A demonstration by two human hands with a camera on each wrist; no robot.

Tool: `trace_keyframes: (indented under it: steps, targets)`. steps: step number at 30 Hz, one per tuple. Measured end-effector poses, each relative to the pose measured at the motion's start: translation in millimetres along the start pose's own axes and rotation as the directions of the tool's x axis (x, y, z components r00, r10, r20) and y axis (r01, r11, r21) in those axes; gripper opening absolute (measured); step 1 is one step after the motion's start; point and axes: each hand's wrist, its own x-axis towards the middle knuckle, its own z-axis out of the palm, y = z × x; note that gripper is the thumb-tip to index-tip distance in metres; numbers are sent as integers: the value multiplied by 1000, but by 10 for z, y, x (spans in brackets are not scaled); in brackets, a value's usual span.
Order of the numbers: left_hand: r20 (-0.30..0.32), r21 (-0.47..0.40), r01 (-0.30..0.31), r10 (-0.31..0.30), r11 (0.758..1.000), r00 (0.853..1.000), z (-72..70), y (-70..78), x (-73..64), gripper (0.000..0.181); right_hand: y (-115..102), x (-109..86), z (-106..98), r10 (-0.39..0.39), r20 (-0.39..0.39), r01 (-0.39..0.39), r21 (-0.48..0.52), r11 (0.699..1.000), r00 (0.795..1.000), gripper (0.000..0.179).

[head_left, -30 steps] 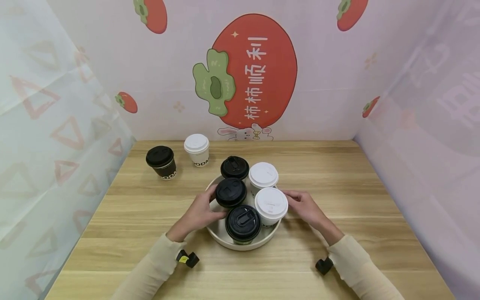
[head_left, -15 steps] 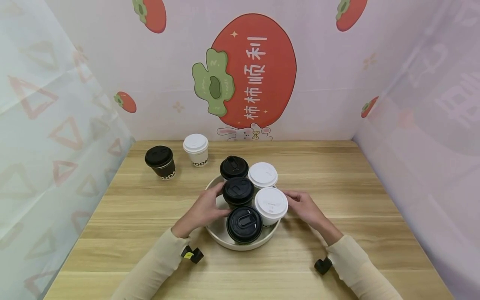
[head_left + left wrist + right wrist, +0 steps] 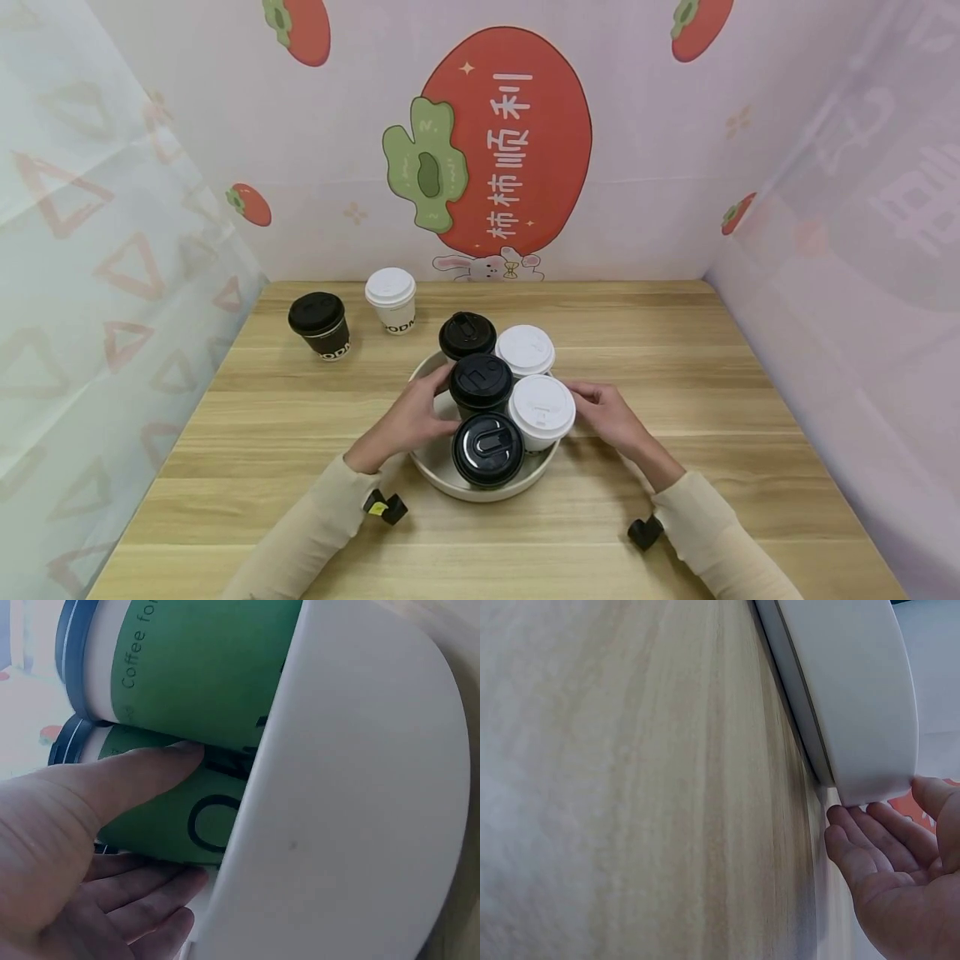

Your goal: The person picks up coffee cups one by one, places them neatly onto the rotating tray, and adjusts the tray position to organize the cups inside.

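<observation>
A round white tray (image 3: 480, 493) bears several lidded paper coffee cups. My left hand (image 3: 405, 425) grips the middle black-lidded coffee cup (image 3: 482, 382) from its left side. In the left wrist view its thumb lies along that cup's green wall (image 3: 172, 814), fingers on the opposite side. Crowded around it stand a front black-lidded cup (image 3: 487, 450), a back black-lidded cup (image 3: 467, 335) and two white-lidded cups, the nearer one (image 3: 542, 408) overlapping the farther one (image 3: 525, 350). With extended fingers my right hand (image 3: 611, 417) touches the tray's outer wall (image 3: 862, 697), thumb at the rim.
Outside the tray, at the back left of the wooden table (image 3: 675, 350), stand a small black cup (image 3: 320, 325) and a small white cup (image 3: 392, 300). Printed cloth walls (image 3: 637, 167) enclose the table at the back and both sides.
My left hand has shifted the middle black-lidded cup right, up against the nearer white-lidded cup. The front black-lidded cup has tilted slightly. My right hand has stayed at the tray.
</observation>
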Motion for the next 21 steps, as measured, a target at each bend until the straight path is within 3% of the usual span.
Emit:
trace_keyframes:
  steps: [5,11,17,21]
  targets:
    - [2,-8,43,-43,999,999,-154,-38,-122,83,-2,-3,-8,11,-4,-11,-8,1000,1000,40]
    - [-82,24,133,-130,991,988,-530,-203,-225,78,-9,9,-5,9,-7,-10,-29,1000,1000,40]
    - [-182,58,207,-194,977,964,-763,-543,-92,76,-6,24,-6,6,-6,-6,-40,999,1000,40]
    - [-223,14,305,-294,952,929,-806,-746,79,85,12,22,-5,-3,-9,3,-48,999,1000,39]
